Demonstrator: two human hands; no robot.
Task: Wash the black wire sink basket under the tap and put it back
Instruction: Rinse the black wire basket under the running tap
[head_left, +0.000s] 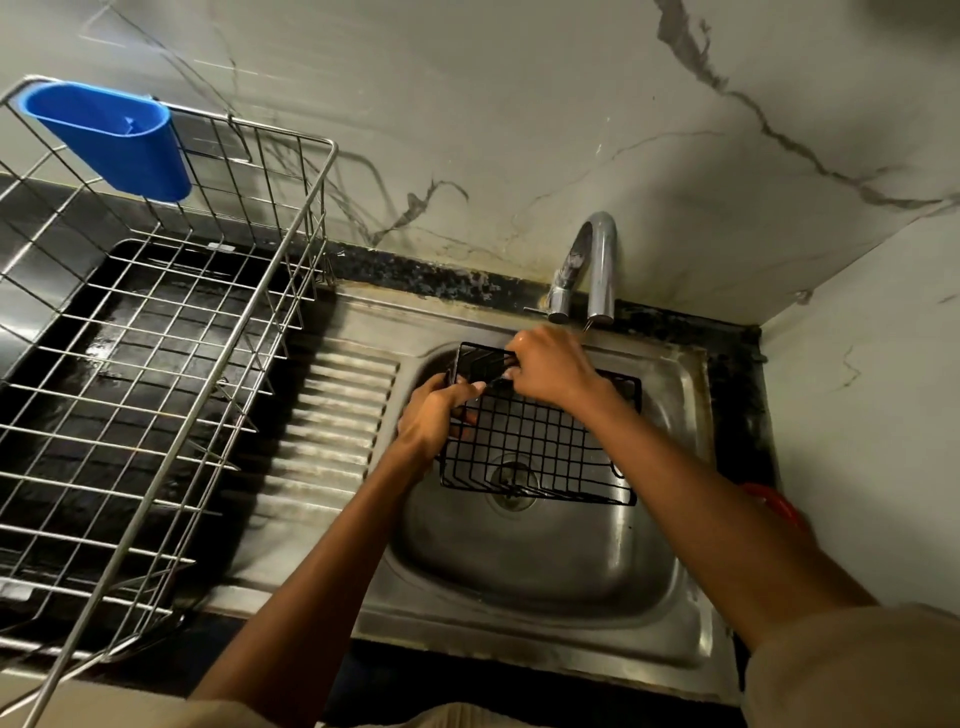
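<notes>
Both hands grip the black wire basket (540, 441) above the steel sink (519, 566): left hand (436, 415) curled around its 9 o'clock edge, right hand (550, 366) clamped on its 12 o'clock rim, just below the tap (592, 265).
</notes>
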